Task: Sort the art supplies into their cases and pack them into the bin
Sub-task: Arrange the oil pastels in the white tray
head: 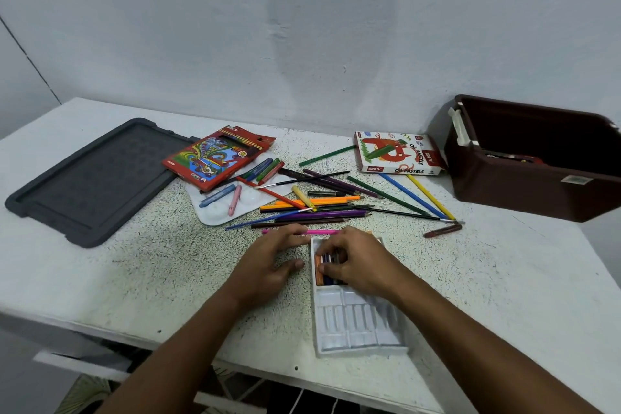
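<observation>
Seat each pastel (327,267) flat in its tray (356,329) slot with right hand (353,262) pinching it, left hand (272,262) resting open on counter (134,279) beside.

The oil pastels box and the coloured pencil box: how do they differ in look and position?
The oil pastels box is mostly white and lies flat on the table beside the brown bin. The coloured pencil box is mostly red, larger in view, and rests partly on the grey lid and the white palette. Both are flat printed cartons, untouched by either hand.
</observation>
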